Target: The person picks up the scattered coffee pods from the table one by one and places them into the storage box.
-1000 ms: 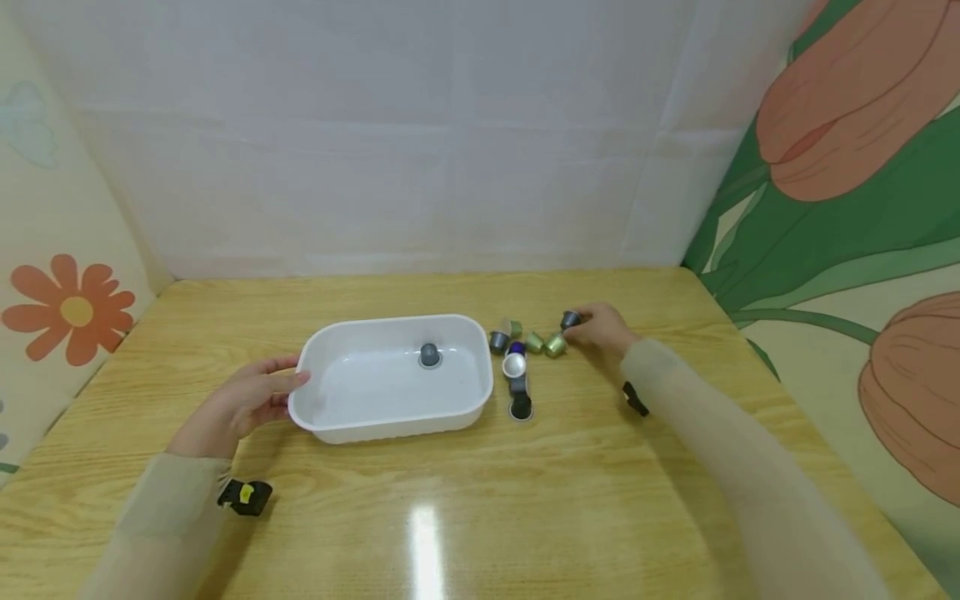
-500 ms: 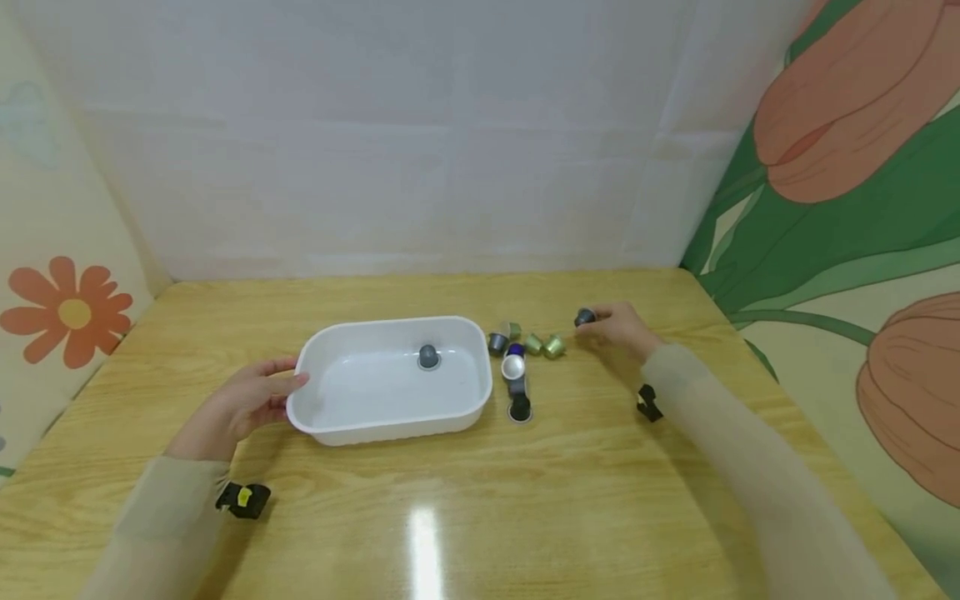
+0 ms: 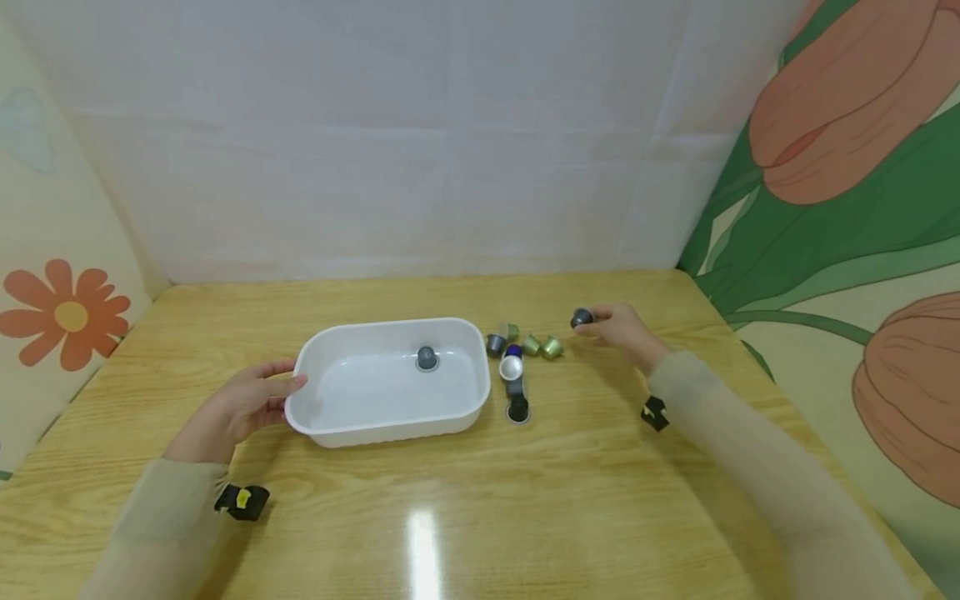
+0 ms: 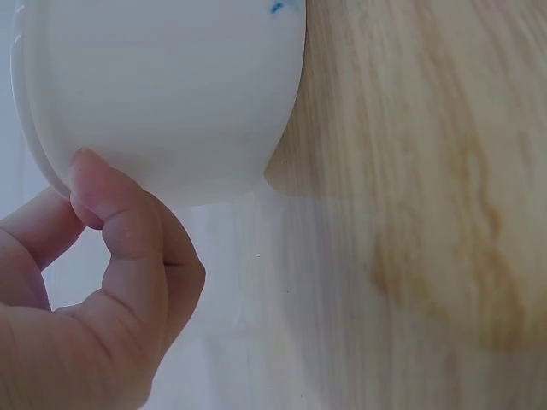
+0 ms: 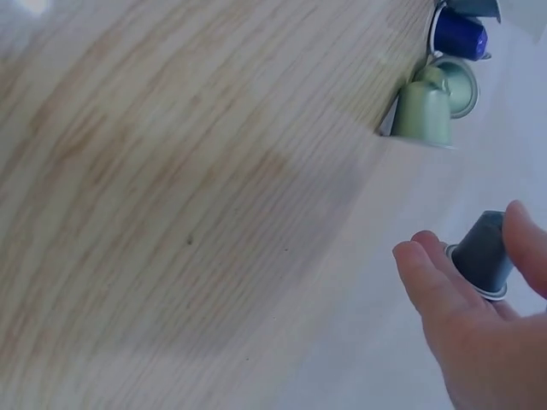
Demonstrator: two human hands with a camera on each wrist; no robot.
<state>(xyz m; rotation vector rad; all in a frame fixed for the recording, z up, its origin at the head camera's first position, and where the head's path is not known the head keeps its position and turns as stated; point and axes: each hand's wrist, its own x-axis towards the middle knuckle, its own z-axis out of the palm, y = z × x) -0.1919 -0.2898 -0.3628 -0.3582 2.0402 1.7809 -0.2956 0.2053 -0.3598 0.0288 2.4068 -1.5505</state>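
My left hand [image 3: 251,404] grips the left end of a white oblong tub [image 3: 322,435], with fingers and thumb pinching its rim in the left wrist view. Inside the tub, toward the back right, a grey coffee capsule [image 3: 427,358] stands on its wide end. My right hand [image 3: 622,333] is off to the right of the tub. It pinches a dark grey coffee capsule [image 5: 483,254] between thumb and fingers. Between the tub and that hand lies a loose group of capsules, among them a green one [image 3: 552,347], a blue one [image 5: 459,34] and a black one [image 3: 517,408].
The wooden table [image 3: 360,517] ends at a white cloth backdrop [image 3: 420,200]. Printed panels with flowers stand at both sides. A capsule with its silvery face [image 3: 512,368] up lies in the group close by the tub's right end.
My right hand, holding the dark grey capsule, has moved right, away from the group, then a touch back left. The left hand keeps its hold on the tub.
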